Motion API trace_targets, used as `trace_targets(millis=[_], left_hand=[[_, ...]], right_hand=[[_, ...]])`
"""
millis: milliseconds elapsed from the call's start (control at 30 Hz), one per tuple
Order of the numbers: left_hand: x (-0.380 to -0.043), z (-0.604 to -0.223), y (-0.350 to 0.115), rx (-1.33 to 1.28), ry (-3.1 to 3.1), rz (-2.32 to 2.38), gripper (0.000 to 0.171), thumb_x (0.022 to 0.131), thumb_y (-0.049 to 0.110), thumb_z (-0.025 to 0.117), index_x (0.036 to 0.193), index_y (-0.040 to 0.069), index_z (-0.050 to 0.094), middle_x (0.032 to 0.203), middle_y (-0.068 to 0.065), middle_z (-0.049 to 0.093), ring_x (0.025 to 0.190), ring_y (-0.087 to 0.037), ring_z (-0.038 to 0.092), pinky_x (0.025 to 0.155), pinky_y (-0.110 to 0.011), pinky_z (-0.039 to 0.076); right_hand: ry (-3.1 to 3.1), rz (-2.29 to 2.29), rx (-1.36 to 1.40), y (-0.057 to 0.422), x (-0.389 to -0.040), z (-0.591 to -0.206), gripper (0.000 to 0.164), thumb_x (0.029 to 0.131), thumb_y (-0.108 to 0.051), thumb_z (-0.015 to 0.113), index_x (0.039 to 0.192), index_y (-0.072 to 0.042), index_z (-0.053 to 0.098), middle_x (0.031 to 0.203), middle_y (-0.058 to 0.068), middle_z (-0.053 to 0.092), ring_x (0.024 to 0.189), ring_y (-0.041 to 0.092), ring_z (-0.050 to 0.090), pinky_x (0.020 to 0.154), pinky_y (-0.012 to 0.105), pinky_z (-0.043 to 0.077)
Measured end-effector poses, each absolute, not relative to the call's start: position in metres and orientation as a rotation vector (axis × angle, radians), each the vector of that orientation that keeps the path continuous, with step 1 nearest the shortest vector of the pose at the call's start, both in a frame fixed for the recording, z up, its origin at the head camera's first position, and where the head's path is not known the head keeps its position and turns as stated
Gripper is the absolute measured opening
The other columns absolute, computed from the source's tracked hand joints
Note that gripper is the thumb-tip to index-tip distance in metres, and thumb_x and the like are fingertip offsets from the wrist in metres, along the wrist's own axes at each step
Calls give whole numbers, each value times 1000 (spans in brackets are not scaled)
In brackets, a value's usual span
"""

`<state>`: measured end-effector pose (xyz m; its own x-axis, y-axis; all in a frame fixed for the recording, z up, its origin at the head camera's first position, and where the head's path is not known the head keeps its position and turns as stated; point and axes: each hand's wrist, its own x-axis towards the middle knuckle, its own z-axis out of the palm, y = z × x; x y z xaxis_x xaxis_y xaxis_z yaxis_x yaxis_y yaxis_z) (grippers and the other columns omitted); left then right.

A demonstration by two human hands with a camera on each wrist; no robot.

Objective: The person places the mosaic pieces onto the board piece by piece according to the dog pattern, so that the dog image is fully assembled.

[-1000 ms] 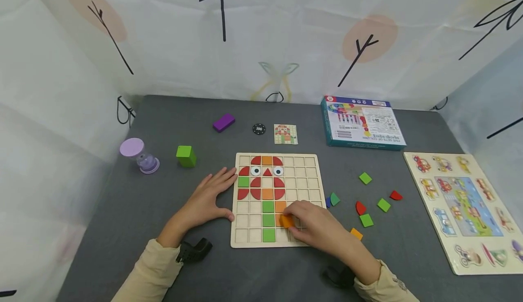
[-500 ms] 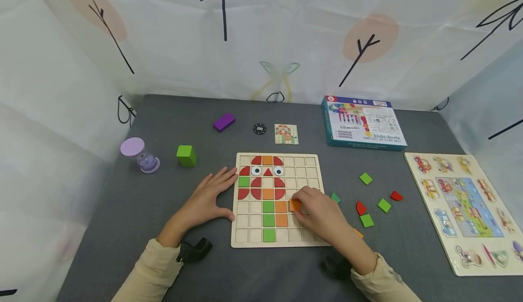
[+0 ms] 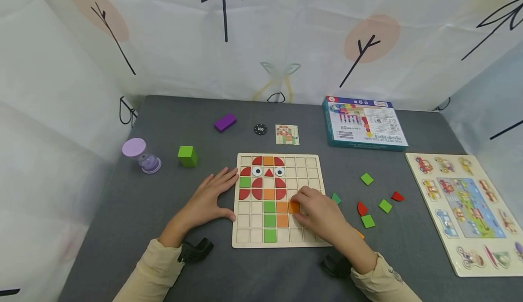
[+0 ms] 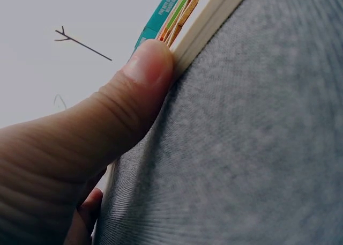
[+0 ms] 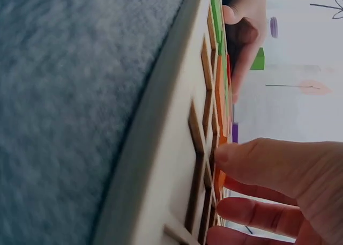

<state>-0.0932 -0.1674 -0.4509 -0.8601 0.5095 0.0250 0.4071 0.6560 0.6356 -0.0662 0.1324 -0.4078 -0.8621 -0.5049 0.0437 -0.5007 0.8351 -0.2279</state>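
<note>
A wooden grid board (image 3: 249, 236) lies on the table, with red rounded pieces, eye pieces, and green and orange square tiles in its cells. My left hand (image 3: 209, 197) has its fingers spread along the board's left edge; in the left wrist view the thumb (image 4: 142, 79) presses the board's side. With thumb and fingertips my right hand (image 3: 320, 211) pinches an orange square tile (image 3: 293, 207) at a cell right of another orange tile (image 3: 282, 207). The right wrist view shows that thumb (image 5: 252, 159) against the orange edge, low over the grid.
Right of the board lie loose green squares (image 3: 368, 221), red pieces (image 3: 362, 209) and a green piece (image 3: 336, 198). A picture puzzle board (image 3: 425, 206) sits far right. Behind are a boxed set (image 3: 363, 122), a pattern card (image 3: 287, 135), a black chip (image 3: 260, 129), blocks (image 3: 188, 156) and an hourglass-like toy (image 3: 143, 155).
My right hand has carried the orange tile up and to the right, from over the lower orange tile to a cell in the row above. The left hand stays at the board's edge.
</note>
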Motion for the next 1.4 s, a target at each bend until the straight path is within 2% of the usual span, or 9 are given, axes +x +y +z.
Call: trace_targets(millis=[200, 433, 567, 733, 833, 1000, 1133, 1400], left_hand=[[-93, -450, -167, 762, 2710, 984, 104, 55, 49, 76, 140, 14, 29, 147, 2, 20, 136, -22, 11, 107, -48, 5], [-94, -448, -168, 752, 2710, 986, 103, 55, 47, 77, 140, 13, 29, 147, 2, 20, 136, -21, 10, 107, -48, 4], [-94, -448, -169, 739, 2711, 982, 103, 55, 48, 76, 140, 14, 29, 147, 2, 20, 137, -21, 10, 107, -48, 4], [-95, -449, -169, 728, 2713, 981, 104, 55, 49, 76, 140, 14, 28, 148, 2, 20, 137, -21, 9, 107, -49, 3], [-95, -450, -169, 734, 2714, 979, 104, 55, 50, 75, 140, 14, 28, 147, 2, 20, 137, -21, 9, 107, -49, 4], [-94, -451, -168, 745, 2716, 973, 104, 55, 49, 75, 140, 13, 28, 147, 0, 20, 136, -22, 10, 107, -49, 4], [-94, -451, -168, 747, 2716, 972, 103, 56, 50, 75, 140, 13, 29, 147, 0, 21, 136, -22, 10, 107, -49, 4], [-93, -454, -167, 754, 2714, 978, 104, 55, 53, 73, 141, 14, 28, 147, 2, 20, 137, -21, 9, 107, -49, 4]], right_hand=[[3034, -423, -686, 162, -55, -400, 36, 68, -23, 76, 101, -15, 64, 94, -4, 57, 78, 8, 53, 62, 27, 47], [3107, -415, -513, 208, -37, -389, 37, 67, -21, 77, 101, -13, 64, 96, -1, 57, 82, 15, 58, 63, 33, 48], [3079, -357, -367, 220, -28, -387, 37, 65, -24, 78, 98, -14, 65, 92, -1, 57, 75, 14, 55, 60, 33, 47], [2966, -265, -188, 229, -17, -387, 42, 60, -34, 79, 93, -15, 63, 87, -2, 56, 75, 15, 56, 59, 36, 47], [2907, -236, -147, 231, -14, -392, 37, 60, -33, 79, 87, -16, 61, 82, -4, 54, 70, 12, 53, 58, 34, 46], [2934, -198, -203, 228, -13, -399, 27, 63, -26, 78, 80, -17, 60, 77, -5, 51, 63, 8, 45, 55, 29, 43], [3016, -223, -312, 218, -15, -400, 27, 64, -22, 78, 83, -16, 61, 77, -7, 53, 64, 7, 45, 57, 28, 43], [2983, -541, -702, 175, -31, -403, 26, 69, -19, 73, 91, -18, 60, 85, -11, 52, 68, 4, 46, 58, 17, 42]])
